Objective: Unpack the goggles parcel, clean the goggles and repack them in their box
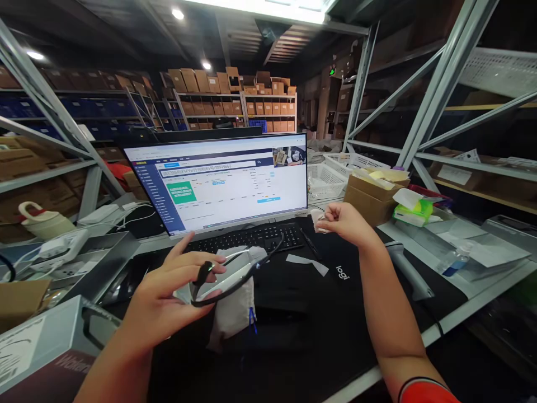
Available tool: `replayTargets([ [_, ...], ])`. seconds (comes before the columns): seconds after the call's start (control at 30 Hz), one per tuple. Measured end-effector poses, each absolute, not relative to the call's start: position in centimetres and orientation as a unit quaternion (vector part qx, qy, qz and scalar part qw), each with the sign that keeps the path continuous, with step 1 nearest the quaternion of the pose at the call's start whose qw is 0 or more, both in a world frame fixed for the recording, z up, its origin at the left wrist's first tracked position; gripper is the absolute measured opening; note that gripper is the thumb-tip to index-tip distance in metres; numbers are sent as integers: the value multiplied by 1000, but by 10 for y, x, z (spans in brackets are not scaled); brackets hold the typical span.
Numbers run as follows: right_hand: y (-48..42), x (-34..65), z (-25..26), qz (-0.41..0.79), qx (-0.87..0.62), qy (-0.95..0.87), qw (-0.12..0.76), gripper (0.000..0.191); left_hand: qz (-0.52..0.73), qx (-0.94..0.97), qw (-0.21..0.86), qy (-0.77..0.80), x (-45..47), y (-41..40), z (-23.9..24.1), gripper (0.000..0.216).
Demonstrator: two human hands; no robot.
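Note:
My left hand (180,285) has its thumb and fingers closed on black neckband headphones (235,290), whose thin curved band reaches right over the mat. Beneath them lie a pale drawstring pouch (235,313) with a blue cord and what looks like clear plastic. On the right, the fingers of my right hand (342,221) are pinched at a small white packet or paper piece (319,222) beside the monitor; its exact kind is unclear. The black keyboard (247,238) sits just behind the headphones, partly covered.
A monitor (235,184) stands ahead. White paper strip (308,263) and a pen (309,243) lie on the black mat (302,347). A grey barcode scanner (409,271), cardboard box (369,198) and tissue pack (413,210) are right; a printed product box (46,352) is front left.

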State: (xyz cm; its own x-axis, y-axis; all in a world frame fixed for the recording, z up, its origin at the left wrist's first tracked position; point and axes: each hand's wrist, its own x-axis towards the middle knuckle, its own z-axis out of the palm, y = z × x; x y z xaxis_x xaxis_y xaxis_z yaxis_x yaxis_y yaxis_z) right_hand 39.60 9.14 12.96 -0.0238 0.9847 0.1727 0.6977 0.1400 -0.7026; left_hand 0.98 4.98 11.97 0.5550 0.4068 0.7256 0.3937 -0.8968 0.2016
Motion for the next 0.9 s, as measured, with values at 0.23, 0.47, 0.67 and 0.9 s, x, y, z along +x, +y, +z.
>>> replayTargets([
  [0.23, 126, 372, 102, 69, -794, -604, -8, 27, 575, 696, 177, 391, 17, 55, 106, 14],
  [0.47, 139, 308, 56, 129, -709, -690, -69, 47, 692, 503, 302, 421, 15, 58, 114, 19],
  [0.67, 149, 316, 29, 187, -697, -685, -101, 16, 713, 472, 320, 407, 11, 59, 117, 22],
  [0.9, 152, 331, 39, 169, -667, -724, 36, 8, 708, 446, 366, 407, 11, 69, 115, 25],
])
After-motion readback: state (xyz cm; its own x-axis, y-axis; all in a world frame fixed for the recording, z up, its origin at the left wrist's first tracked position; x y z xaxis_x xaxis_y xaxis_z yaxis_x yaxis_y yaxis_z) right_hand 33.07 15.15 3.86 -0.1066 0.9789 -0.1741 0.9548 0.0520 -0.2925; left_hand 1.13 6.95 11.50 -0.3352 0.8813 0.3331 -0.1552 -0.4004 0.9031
